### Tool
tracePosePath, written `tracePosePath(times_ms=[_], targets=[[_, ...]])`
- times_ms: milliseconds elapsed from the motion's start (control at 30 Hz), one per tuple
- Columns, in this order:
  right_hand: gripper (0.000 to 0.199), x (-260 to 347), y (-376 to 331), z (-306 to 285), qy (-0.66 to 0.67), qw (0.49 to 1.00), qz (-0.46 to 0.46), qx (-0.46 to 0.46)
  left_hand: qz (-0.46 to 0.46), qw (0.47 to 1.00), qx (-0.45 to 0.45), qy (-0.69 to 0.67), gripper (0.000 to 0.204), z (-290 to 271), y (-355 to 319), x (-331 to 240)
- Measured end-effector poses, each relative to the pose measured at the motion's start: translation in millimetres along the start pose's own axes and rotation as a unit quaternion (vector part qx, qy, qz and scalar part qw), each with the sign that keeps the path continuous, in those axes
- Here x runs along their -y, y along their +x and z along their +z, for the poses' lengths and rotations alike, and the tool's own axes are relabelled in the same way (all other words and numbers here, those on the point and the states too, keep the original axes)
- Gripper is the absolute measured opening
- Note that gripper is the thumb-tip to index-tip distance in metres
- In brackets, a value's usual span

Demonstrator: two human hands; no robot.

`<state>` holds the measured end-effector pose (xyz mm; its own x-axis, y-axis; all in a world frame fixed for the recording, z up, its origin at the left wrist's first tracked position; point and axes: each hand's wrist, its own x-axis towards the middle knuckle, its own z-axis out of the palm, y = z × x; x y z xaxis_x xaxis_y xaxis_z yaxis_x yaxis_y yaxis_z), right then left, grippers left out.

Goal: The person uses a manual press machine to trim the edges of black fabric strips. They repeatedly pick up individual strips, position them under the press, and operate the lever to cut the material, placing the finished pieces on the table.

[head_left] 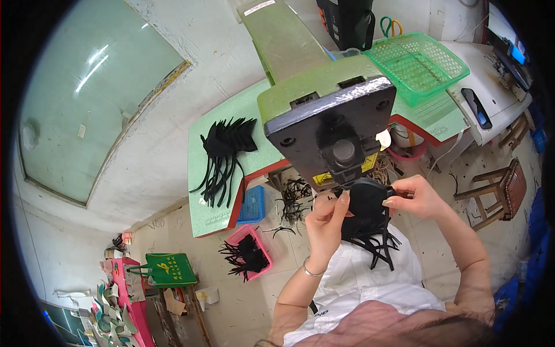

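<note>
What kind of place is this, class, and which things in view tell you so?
Probably a small garment or footwear workshop: both hands hold a black strappy piece under a green press machine, with stacked black pieces and a pink basket of more.

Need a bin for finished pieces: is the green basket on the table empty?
Empty: the green basket shows only bare mesh floor.

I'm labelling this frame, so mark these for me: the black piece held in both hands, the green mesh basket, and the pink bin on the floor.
black piece (365, 203), head view, on its rounded upper body between the hands.
green mesh basket (417, 65), head view, on its inner mesh floor.
pink bin (241, 231), head view, on its upper rim.
</note>
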<state>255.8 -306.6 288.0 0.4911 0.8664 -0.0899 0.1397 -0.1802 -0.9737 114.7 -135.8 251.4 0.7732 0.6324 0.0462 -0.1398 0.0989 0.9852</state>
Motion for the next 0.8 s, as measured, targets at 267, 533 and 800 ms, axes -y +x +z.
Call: tracePosePath(times_ms=[267,533,800], targets=[[0.031,37,41,-6,-0.109,0.991,-0.006,0.081,-0.046,0.998,0.014,-0.034,0.014,-26,-9,-13],[0.040,58,74,-5,-0.198,0.966,-0.039,0.159,-0.038,0.984,0.118,0.132,0.020,-35,22,-51],[0.036,66,83,-17,-0.154,0.957,0.050,0.242,0.044,0.991,0.090,0.090,0.021,-35,22,-39]])
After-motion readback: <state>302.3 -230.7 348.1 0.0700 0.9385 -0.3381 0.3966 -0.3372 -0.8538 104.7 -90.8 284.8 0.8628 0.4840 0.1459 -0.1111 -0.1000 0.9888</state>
